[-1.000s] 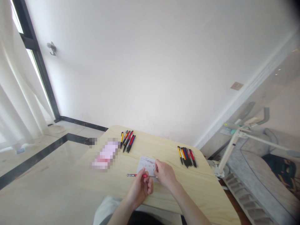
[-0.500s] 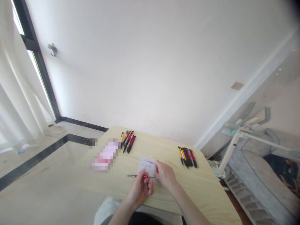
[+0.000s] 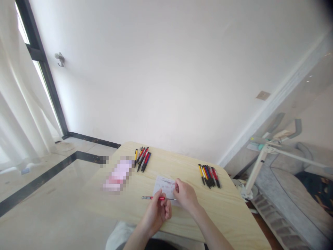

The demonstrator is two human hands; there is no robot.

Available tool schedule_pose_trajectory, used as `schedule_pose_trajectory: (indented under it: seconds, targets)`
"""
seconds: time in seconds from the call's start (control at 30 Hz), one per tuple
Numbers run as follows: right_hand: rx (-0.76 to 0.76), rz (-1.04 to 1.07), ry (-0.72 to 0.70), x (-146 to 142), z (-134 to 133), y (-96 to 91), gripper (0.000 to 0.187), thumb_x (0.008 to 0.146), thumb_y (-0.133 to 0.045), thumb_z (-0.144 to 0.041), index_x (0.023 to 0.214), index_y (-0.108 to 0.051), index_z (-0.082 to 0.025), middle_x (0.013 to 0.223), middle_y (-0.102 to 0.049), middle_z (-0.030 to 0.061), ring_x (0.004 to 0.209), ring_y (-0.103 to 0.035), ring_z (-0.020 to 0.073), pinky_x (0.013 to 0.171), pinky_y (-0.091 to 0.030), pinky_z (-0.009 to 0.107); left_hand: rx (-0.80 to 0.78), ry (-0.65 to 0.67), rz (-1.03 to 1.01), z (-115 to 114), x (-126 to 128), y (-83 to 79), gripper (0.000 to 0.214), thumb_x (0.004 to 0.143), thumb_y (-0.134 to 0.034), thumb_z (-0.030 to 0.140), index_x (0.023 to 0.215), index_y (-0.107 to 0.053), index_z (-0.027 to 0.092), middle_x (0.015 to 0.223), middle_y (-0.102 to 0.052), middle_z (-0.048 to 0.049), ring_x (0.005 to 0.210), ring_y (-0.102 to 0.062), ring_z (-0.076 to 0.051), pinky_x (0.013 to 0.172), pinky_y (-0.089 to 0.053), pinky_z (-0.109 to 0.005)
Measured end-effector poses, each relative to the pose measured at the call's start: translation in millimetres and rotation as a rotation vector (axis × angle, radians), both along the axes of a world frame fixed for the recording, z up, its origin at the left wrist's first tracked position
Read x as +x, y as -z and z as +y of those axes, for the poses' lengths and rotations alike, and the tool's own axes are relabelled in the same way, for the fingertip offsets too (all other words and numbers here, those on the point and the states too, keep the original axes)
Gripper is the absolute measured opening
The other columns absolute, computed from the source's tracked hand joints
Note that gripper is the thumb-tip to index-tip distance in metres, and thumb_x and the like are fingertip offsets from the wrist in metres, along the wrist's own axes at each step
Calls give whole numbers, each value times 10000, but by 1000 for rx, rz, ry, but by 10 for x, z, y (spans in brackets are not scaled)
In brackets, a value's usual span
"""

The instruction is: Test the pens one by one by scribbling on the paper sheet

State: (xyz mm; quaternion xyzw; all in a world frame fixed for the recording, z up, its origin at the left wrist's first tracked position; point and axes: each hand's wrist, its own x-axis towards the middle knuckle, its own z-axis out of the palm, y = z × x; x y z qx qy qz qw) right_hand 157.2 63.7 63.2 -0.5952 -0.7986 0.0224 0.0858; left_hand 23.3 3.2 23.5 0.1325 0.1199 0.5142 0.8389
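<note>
My left hand (image 3: 160, 210) is closed around a red pen (image 3: 151, 198), held level between thumb and fingers. From the pen's right end a thin rod, like a refill (image 3: 170, 199), sticks out. My right hand (image 3: 186, 195) is closed in a pinch just beside and above the rod's far end. Whatever lies between its fingertips is too small or hidden to name. Under and behind both hands lies a white sheet of paper (image 3: 162, 182) with scribbled marks, partly covered by them.
Several pens in yellow, red, blue and black form a pile (image 3: 143, 159) at the table's back left. More pens lie in a row (image 3: 209, 176) at the right. A pixelated pink item (image 3: 118, 175) is at the left edge of the wooden table (image 3: 177, 159).
The right hand has shifted slightly right along the rod's end. My left hand still holds the pen. The whole view has tilted a little, so the table sits slightly lower.
</note>
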Motion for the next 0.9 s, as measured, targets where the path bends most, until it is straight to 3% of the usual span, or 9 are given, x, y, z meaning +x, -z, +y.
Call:
schedule_pose_trajectory:
  seconds: [0.17, 0.3, 0.4, 0.5, 0.67, 0.9]
  targets:
    - [52, 288, 73, 214, -28, 103, 64, 767, -472, -177, 719, -491, -214, 550, -520, -44, 521, -488, 122, 499, -275, 209, -3, -10, -2, 6, 7, 15, 404, 858, -383, 465, 560, -335, 198, 456, -476, 32, 364, -403, -82, 431, -172, -218]
    - [18, 633, 36, 322, -309, 266, 73, 796, -466, -244, 748, -500, -200, 539, -458, -51, 514, -468, 128, 500, -334, 210, -42, -25, -19, 23, 16, 7, 403, 836, -433, 468, 550, -343, 197, 423, -436, 49, 349, -376, -78, 420, -177, -215]
    - [-56, 796, -35, 240, -590, 310, 139, 785, -499, -258, 878, -560, -174, 646, -531, -13, 570, -494, 140, 539, -384, 225, -102, -9, -64, 8, 45, -32, 412, 805, -491, 471, 536, -345, 196, 401, -385, 69, 337, -337, -68, 407, -184, -210]
    - [-58, 950, -53, 57, -776, 238, 221, 766, -524, -239, 969, -577, -169, 747, -578, 19, 645, -532, 156, 583, -419, 235, -183, -7, -83, -46, 109, -95, 436, 784, -533, 467, 510, -331, 194, 376, -337, 85, 328, -300, -56, 394, -194, -197]
    - [52, 1037, -23, -158, -808, 107, 169, 691, -565, -168, 847, -625, -188, 746, -585, 15, 662, -544, 162, 612, -437, 242, -350, -150, 47, -143, 238, -168, 407, 720, -622, 462, 529, -393, 185, 375, -375, 89, 338, -353, -49, 375, -204, -167]
    - [129, 1040, -98, -168, -750, 106, 99, 700, -581, -183, 758, -658, -203, 734, -585, 24, 680, -572, 171, 619, -461, 239, -297, -195, 174, -171, 322, -186, 426, 713, -563, 569, 607, -515, 159, 480, -503, 39, 351, -375, -46, 359, -218, -179]
